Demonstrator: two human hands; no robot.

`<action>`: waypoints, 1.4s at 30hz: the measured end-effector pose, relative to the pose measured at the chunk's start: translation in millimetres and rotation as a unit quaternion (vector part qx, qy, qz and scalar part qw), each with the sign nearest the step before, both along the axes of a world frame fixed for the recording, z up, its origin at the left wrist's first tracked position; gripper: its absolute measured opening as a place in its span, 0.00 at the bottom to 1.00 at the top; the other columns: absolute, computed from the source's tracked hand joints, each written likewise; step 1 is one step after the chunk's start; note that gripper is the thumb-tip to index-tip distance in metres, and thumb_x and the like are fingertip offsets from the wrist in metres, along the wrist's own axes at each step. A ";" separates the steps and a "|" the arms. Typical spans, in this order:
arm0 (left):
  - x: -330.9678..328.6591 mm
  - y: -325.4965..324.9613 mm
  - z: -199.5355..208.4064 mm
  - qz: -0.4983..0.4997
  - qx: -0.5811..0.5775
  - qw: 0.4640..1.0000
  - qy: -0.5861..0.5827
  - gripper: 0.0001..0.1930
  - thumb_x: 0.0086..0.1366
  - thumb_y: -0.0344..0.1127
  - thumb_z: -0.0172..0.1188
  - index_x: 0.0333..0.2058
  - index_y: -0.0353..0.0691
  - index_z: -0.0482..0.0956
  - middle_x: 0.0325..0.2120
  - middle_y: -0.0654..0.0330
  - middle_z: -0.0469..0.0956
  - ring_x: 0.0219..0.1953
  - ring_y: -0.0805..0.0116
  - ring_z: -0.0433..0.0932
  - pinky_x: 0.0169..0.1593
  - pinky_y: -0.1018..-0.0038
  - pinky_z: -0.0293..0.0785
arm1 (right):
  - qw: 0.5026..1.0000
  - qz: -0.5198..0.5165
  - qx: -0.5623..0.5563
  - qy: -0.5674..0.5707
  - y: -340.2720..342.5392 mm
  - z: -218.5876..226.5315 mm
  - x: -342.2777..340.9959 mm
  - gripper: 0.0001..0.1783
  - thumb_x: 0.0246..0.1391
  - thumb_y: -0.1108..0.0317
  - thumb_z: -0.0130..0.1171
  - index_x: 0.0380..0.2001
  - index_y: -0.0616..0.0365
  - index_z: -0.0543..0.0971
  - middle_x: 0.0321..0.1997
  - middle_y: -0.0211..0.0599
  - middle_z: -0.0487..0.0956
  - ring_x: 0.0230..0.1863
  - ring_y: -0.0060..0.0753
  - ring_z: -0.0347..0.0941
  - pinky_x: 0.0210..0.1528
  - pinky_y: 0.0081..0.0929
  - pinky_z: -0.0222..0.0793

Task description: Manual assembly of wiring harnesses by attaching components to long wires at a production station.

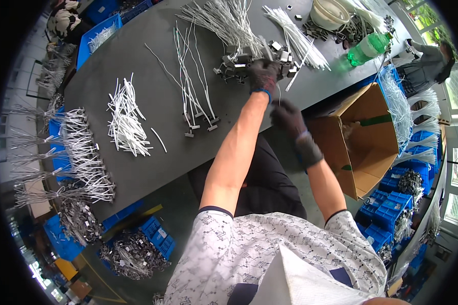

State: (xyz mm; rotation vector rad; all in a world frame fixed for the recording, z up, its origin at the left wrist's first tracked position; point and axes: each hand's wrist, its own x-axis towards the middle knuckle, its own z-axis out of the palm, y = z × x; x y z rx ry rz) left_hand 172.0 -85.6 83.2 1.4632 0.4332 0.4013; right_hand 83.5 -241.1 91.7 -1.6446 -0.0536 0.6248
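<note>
My left hand (263, 75), in a dark glove, is over a heap of small metal-cased parts (235, 63) on the table. Its fingers are closed, and what they hold is hidden. Nearer to me, my right hand (289, 119), also gloved and slightly blurred, is just off the table's edge. Its fingers are closed at a thin white wire (279, 93) that runs up toward my left hand. Long white wires (221, 23) fan out behind the heap. Several wires with small metal ends (191, 91) lie to the left of my hands.
Short white tubes (127, 119) are piled on the table's left part. A bundle of white tubes (300, 40), a pale bowl (331, 14) and a green bottle (367, 49) stand at the far right. An open cardboard box (359, 152) is beside my right arm. Blue crates (389, 208) flank the table.
</note>
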 end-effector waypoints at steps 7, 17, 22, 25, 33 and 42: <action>6.3 3.8 23.6 -0.010 0.115 0.993 0.003 0.13 0.61 0.39 0.67 0.34 0.32 0.83 0.27 0.50 0.84 0.30 0.59 0.84 0.36 0.63 0.77 | 0.818 0.309 -0.477 -0.091 -258.1 -138.2 -173.0 0.19 0.58 0.69 0.51 0.51 0.58 0.82 0.48 0.57 0.83 0.49 0.56 0.80 0.49 0.44 0.75; -139.9 -5.7 -5.5 0.069 -0.283 0.956 0.024 0.09 0.71 0.35 0.58 0.38 0.35 0.79 0.29 0.54 0.83 0.24 0.63 0.84 0.29 0.65 0.85 | 0.860 0.157 -0.432 -0.224 -261.0 -91.3 -205.8 0.14 0.61 0.67 0.50 0.43 0.57 0.81 0.41 0.54 0.82 0.44 0.61 0.78 0.44 0.51 0.74; -161.3 10.5 40.8 0.136 -0.325 0.934 -0.056 0.07 0.72 0.33 0.58 0.40 0.35 0.75 0.30 0.53 0.83 0.26 0.61 0.84 0.32 0.66 0.86 | 0.805 0.253 -0.452 -0.289 -196.9 -70.0 -160.5 0.11 0.59 0.68 0.53 0.42 0.55 0.80 0.40 0.52 0.82 0.45 0.58 0.79 0.45 0.49 0.75; -178.3 38.1 82.8 0.178 -0.296 0.929 -0.133 0.05 0.72 0.30 0.56 0.41 0.34 0.74 0.29 0.52 0.82 0.26 0.60 0.84 0.32 0.64 0.86 | 0.786 0.269 -0.439 -0.343 -204.1 -78.4 -143.0 0.13 0.58 0.67 0.50 0.42 0.56 0.81 0.38 0.50 0.82 0.43 0.56 0.80 0.43 0.48 0.77; -218.7 69.6 99.3 0.227 -0.130 0.952 -0.159 0.05 0.70 0.30 0.58 0.37 0.34 0.76 0.27 0.55 0.82 0.25 0.66 0.83 0.30 0.70 0.82 | 0.780 0.291 -0.473 -0.288 -202.7 -67.6 -153.8 0.14 0.60 0.65 0.50 0.41 0.55 0.82 0.41 0.50 0.84 0.46 0.55 0.81 0.46 0.46 0.78; -206.1 70.7 63.8 -0.062 -0.179 0.981 0.040 0.13 0.69 0.41 0.65 0.42 0.37 0.81 0.35 0.58 0.85 0.34 0.70 0.85 0.39 0.70 0.84 | 0.806 0.381 -0.428 -0.147 -210.9 -63.0 -140.8 0.15 0.61 0.65 0.56 0.48 0.58 0.82 0.40 0.47 0.85 0.42 0.43 0.83 0.45 0.34 0.77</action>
